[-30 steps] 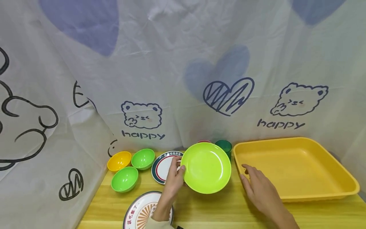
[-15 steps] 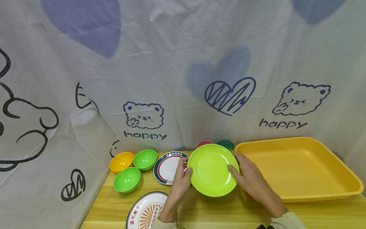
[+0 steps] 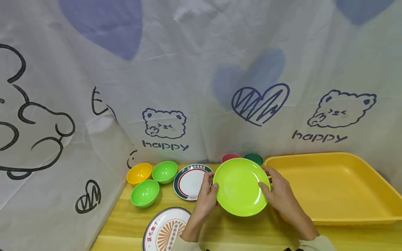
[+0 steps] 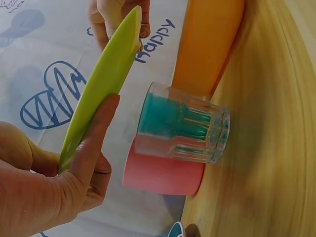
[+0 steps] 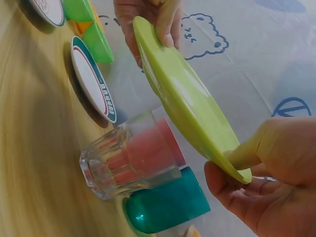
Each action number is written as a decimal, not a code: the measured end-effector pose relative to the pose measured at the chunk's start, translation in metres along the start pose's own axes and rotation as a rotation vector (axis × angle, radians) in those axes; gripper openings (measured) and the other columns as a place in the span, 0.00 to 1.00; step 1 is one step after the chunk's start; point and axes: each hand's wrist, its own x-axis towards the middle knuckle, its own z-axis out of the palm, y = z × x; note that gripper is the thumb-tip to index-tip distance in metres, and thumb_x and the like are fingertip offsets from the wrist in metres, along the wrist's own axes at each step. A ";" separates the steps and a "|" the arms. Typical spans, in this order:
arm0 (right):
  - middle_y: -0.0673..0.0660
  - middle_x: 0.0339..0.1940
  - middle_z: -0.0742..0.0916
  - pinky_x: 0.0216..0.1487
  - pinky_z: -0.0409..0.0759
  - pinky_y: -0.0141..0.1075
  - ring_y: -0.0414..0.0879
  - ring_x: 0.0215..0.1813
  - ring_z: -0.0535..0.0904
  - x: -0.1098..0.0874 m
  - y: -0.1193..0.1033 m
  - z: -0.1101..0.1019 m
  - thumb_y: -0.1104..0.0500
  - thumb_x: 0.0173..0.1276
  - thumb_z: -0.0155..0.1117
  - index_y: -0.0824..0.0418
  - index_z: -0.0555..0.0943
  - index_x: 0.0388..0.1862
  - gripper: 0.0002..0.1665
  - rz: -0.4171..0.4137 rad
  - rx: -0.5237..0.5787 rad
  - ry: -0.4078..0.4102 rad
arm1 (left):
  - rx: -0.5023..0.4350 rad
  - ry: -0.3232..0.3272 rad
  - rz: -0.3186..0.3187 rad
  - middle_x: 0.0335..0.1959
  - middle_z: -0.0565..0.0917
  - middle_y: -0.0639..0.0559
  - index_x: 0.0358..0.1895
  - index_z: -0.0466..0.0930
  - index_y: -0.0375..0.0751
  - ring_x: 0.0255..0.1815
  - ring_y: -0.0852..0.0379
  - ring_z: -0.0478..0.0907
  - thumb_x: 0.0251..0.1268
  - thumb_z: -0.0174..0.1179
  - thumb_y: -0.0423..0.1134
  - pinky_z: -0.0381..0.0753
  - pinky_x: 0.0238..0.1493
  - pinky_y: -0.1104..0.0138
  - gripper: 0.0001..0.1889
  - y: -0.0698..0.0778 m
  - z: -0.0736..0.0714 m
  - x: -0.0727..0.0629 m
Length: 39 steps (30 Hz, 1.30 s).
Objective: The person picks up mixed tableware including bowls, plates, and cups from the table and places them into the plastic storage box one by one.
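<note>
You are holding the lime plate [image 3: 242,188] clear of the table [image 3: 122,232], low and right of centre in the head view, with its upper face tilting toward you. Your left hand [image 3: 205,200] is gripping its left edge and your right hand [image 3: 281,193] its right edge, thumbs lying on the upper face while fingers are curling underneath. By pinching opposite edges, you are probably balancing the load between both hands and leaving the middle uncovered. The big yellow tray [image 3: 333,188] is filling the lower right of the frame, just beyond your right hand. Behind the plate's top edge, the pink cup [image 3: 230,157] and green cup [image 3: 253,158] are showing only their tops, while the glass [image 4: 182,123], which the wrist views are catching, is standing in front of them. The rimmed plate [image 3: 190,183] is lying beside your left hand, and the sunburst plate [image 3: 164,228] is lying at lower centre-left, partly hidden by your left arm. Farther left, the orange bowl [image 3: 139,173] and two green bowls [image 3: 145,193] are sitting clustered, apparently grouped by kind, their hollows facing up.
</note>
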 end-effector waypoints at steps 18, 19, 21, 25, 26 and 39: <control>0.65 0.49 0.83 0.38 0.85 0.37 0.57 0.44 0.83 0.001 -0.003 -0.015 0.69 0.73 0.61 0.70 0.73 0.68 0.25 0.118 0.085 -0.041 | 0.066 -0.089 0.001 0.51 0.79 0.37 0.70 0.66 0.31 0.36 0.54 0.81 0.82 0.46 0.30 0.88 0.29 0.60 0.19 0.000 -0.010 0.002; 0.66 0.49 0.82 0.37 0.84 0.35 0.57 0.44 0.83 0.000 -0.001 -0.018 0.68 0.74 0.61 0.70 0.73 0.68 0.24 0.122 0.075 -0.038 | 0.065 -0.108 0.004 0.50 0.79 0.36 0.70 0.67 0.31 0.37 0.54 0.81 0.82 0.47 0.30 0.89 0.30 0.58 0.19 0.000 -0.011 0.002; 0.66 0.50 0.82 0.35 0.84 0.34 0.57 0.44 0.83 -0.002 0.003 -0.026 0.68 0.75 0.59 0.70 0.73 0.67 0.23 0.127 0.052 -0.028 | 0.084 -0.141 0.024 0.48 0.79 0.34 0.69 0.68 0.29 0.40 0.51 0.81 0.82 0.48 0.32 0.90 0.36 0.52 0.19 0.001 -0.013 0.001; 0.67 0.48 0.82 0.32 0.81 0.32 0.58 0.43 0.82 -0.003 0.013 -0.040 0.67 0.76 0.58 0.70 0.74 0.65 0.21 0.102 -0.009 0.007 | 0.173 -0.160 0.066 0.47 0.81 0.31 0.63 0.74 0.27 0.43 0.42 0.81 0.82 0.49 0.32 0.89 0.42 0.50 0.16 0.001 -0.026 -0.004; 0.68 0.48 0.82 0.31 0.80 0.31 0.59 0.42 0.82 -0.003 0.016 -0.044 0.67 0.75 0.58 0.70 0.74 0.64 0.20 0.094 -0.016 0.019 | 0.208 -0.159 0.074 0.46 0.82 0.32 0.62 0.76 0.27 0.43 0.41 0.82 0.81 0.50 0.32 0.89 0.42 0.51 0.15 0.001 -0.030 -0.005; 0.77 0.49 0.80 0.30 0.84 0.50 0.70 0.38 0.83 -0.003 0.056 -0.106 0.65 0.77 0.55 0.76 0.72 0.63 0.21 0.157 -0.238 0.074 | 0.586 -0.084 0.174 0.51 0.86 0.41 0.56 0.83 0.34 0.46 0.44 0.84 0.78 0.54 0.31 0.85 0.46 0.61 0.12 -0.004 -0.079 -0.019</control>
